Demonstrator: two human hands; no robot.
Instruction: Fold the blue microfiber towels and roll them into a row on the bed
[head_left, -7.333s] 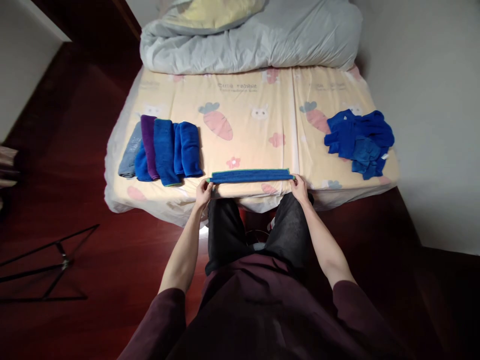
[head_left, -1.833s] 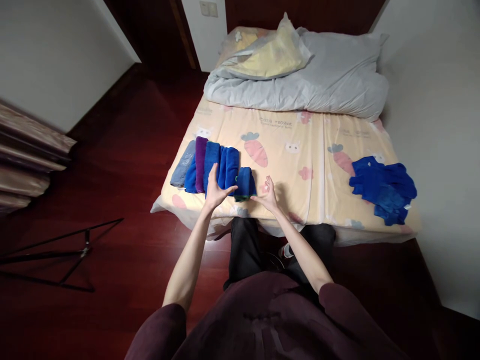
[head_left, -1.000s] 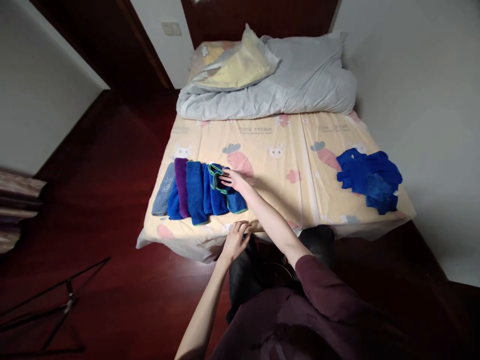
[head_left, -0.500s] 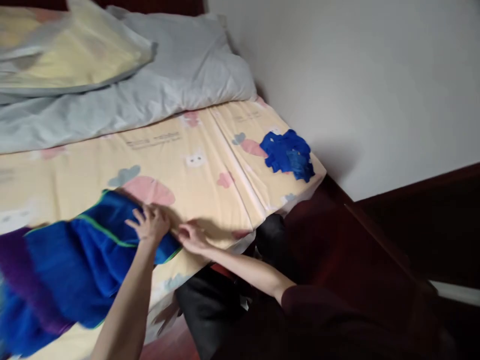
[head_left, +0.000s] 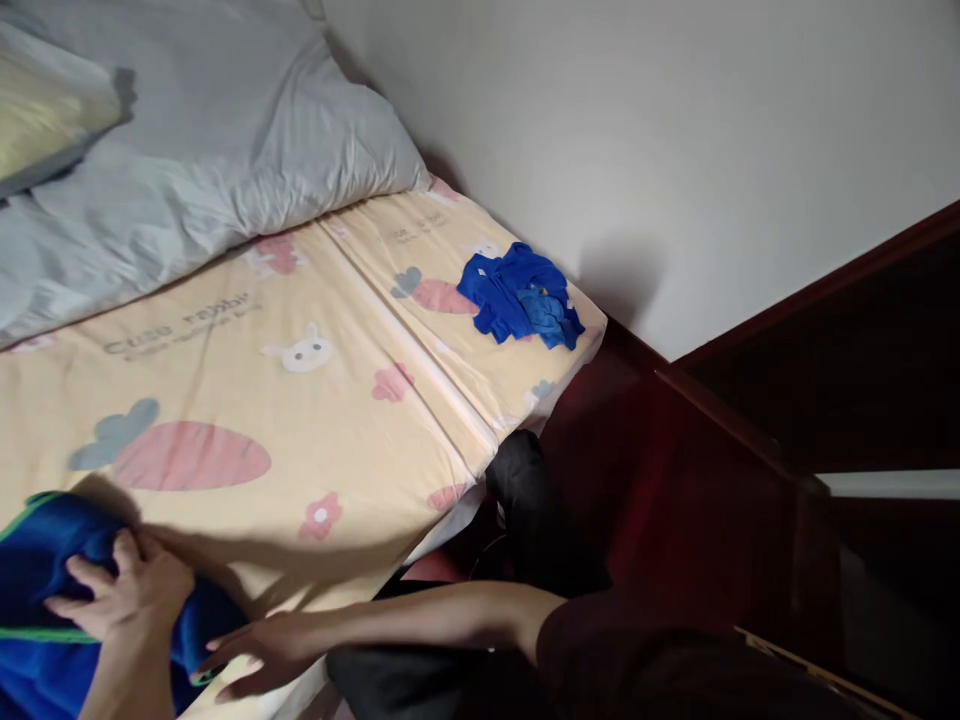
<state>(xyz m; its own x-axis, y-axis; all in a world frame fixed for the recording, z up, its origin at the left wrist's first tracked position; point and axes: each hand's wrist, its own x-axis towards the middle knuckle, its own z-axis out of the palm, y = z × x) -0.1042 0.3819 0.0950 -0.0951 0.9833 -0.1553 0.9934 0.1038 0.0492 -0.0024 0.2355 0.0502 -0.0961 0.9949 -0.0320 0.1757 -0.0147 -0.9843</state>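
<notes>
A blue cloth with green edging (head_left: 45, 560) lies at the lower left on the bed's patterned sheet (head_left: 247, 400). My left hand (head_left: 124, 590) rests on it with fingers spread, palm down. Beside it, my right hand (head_left: 262, 645) is at the cloth's right corner, fingers apart, their tips touching or just over the green edge. Nothing shows in the grasp of either hand. A crumpled blue garment (head_left: 517, 295) lies on the sheet near the bed's far right corner, away from both hands.
A large grey pillow or quilt (head_left: 202, 130) lies along the back of the bed, with a yellowish cloth (head_left: 45, 110) on it. A white wall (head_left: 637, 150) borders the right side. Dark red floor (head_left: 637, 480) shows beyond the bed's edge, near my dark-clothed legs (head_left: 525, 500).
The view has swung right, so the cloth and hands appear lower left. My right hand's fingers have opened from a pinch at the cloth's edge. The blue garment lies as before.
</notes>
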